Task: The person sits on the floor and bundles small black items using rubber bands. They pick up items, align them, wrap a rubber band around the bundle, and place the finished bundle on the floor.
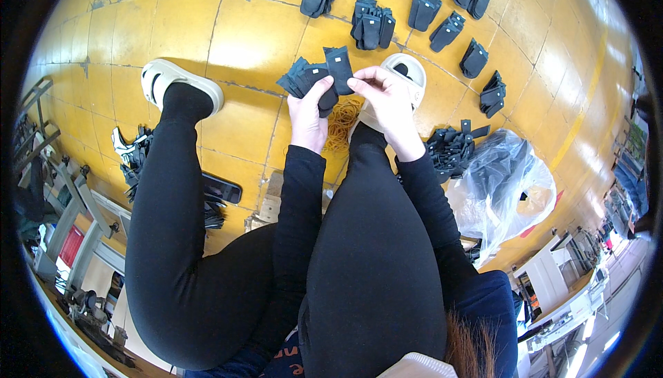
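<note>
My left hand [307, 117] grips a fanned stack of dark flat pieces [314, 74], held above the yellow floor between my knees. My right hand [385, 95] pinches the top edge of the same stack with its fingertips. A pile of tan rubber bands [342, 121] lies on the floor just under my hands. Both forearms are in black sleeves, and my legs in black trousers fill the lower middle of the view.
Several bundles of dark pieces [373, 22] lie in rows on the yellow tiled floor [207, 26] ahead. A loose heap [452, 149] and a clear plastic bag [507, 188] sit to my right. White sandals [173, 78] are on my feet. A phone [221, 188] lies by my left leg.
</note>
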`<action>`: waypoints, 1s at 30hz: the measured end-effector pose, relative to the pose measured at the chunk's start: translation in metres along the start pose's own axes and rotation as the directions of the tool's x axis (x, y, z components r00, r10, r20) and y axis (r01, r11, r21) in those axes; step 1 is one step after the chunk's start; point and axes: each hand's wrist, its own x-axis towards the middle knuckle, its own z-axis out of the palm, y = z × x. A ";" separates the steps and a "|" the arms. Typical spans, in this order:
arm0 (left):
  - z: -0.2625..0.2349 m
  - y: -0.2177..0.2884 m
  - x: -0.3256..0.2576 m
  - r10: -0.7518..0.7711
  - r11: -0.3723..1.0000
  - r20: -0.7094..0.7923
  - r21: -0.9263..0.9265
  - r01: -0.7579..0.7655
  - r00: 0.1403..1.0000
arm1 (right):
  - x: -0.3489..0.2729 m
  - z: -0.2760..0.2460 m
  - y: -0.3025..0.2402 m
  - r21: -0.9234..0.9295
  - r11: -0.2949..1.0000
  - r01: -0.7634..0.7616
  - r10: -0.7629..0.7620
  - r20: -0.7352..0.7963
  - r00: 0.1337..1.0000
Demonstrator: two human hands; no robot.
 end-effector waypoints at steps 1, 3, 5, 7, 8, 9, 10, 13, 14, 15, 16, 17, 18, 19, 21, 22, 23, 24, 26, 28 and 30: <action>0.001 0.001 -0.001 -0.047 0.998 0.011 -0.049 0.047 0.999 | 0.000 -0.002 0.000 0.153 0.986 -0.068 0.063 0.038 0.997; 0.002 0.001 -0.003 -0.136 0.979 0.042 -0.146 0.141 0.990 | 0.001 -0.005 0.000 0.368 0.912 -0.180 0.148 0.114 0.982; 0.005 0.001 -0.004 -0.183 0.963 0.041 -0.196 0.188 0.982 | 0.003 -0.008 0.001 0.496 0.828 -0.261 0.199 0.175 0.964; 0.005 0.001 -0.003 -0.144 0.979 0.045 -0.136 0.149 0.988 | 0.004 -0.009 0.001 0.509 0.810 -0.290 0.220 0.195 0.956; 0.005 0.002 -0.002 -0.081 0.995 0.055 -0.051 0.084 0.995 | 0.004 -0.010 0.002 0.518 0.798 -0.308 0.229 0.212 0.950; 0.005 0.003 -0.001 -0.019 0.999 0.071 0.034 0.017 0.997 | 0.004 -0.011 0.002 0.426 0.863 -0.273 0.221 0.167 0.961; 0.003 0.004 0.000 -0.002 0.994 0.080 0.113 -0.007 0.997 | 0.004 -0.013 0.001 0.330 0.913 -0.239 0.207 0.130 0.970; 0.000 0.008 0.001 0.041 0.964 0.107 0.259 -0.068 0.993 | 0.003 -0.015 -0.002 0.181 0.970 -0.164 0.152 0.079 0.985; 0.000 0.008 0.001 0.050 0.965 0.113 0.250 -0.077 0.992 | 0.003 -0.016 -0.003 0.167 0.975 -0.148 0.136 0.083 0.987; -0.001 0.008 0.001 0.038 0.966 0.101 0.252 -0.063 0.994 | 0.003 -0.016 -0.005 0.147 0.977 -0.157 0.147 0.078 0.986; 0.000 0.007 0.001 0.102 0.944 0.107 0.303 -0.130 0.989 | 0.002 -0.017 -0.007 0.136 0.976 -0.170 0.159 0.083 0.984; 0.000 0.006 0.002 0.146 0.915 0.097 0.366 -0.172 0.984 | 0.002 -0.018 -0.008 0.131 0.972 -0.197 0.187 0.088 0.978; 0.000 0.005 0.002 0.197 0.884 0.105 0.411 -0.223 0.975 | 0.001 -0.018 -0.009 0.131 0.973 -0.191 0.179 0.095 0.979; -0.001 0.004 0.003 0.217 0.852 0.086 0.469 -0.232 0.972 | 0.000 -0.018 -0.009 0.139 0.970 -0.200 0.187 0.103 0.977; -0.004 0.003 0.006 0.268 0.792 0.083 0.548 -0.269 0.960 | 0.001 -0.020 -0.008 0.167 0.970 -0.179 0.167 0.082 0.982; -0.006 0.003 0.007 0.249 0.816 -0.006 0.539 -0.207 0.968 | 0.003 -0.021 -0.005 0.188 0.971 -0.148 0.141 0.051 0.989; -0.008 0.002 0.007 0.224 0.857 -0.037 0.483 -0.179 0.974 | 0.006 -0.022 -0.002 0.226 0.969 -0.100 0.092 0.044 0.995; -0.011 0.002 0.007 0.187 0.893 -0.076 0.428 -0.137 0.979 | 0.011 -0.025 0.001 0.180 0.981 -0.070 0.079 -0.047 0.996; -0.015 0.002 0.007 0.148 0.944 -0.104 0.313 -0.109 0.983 | 0.031 -0.034 0.008 0.118 0.993 0.019 0.002 -0.171 0.985; -0.017 0.002 0.010 0.115 0.977 -0.088 0.190 -0.097 0.989 | 0.052 -0.041 0.017 0.035 0.999 0.028 -0.020 -0.221 0.975; -0.017 0.003 0.010 0.086 0.988 -0.065 0.133 -0.077 0.994 | 0.071 -0.044 0.025 -0.052 0.999 0.017 -0.032 -0.294 0.955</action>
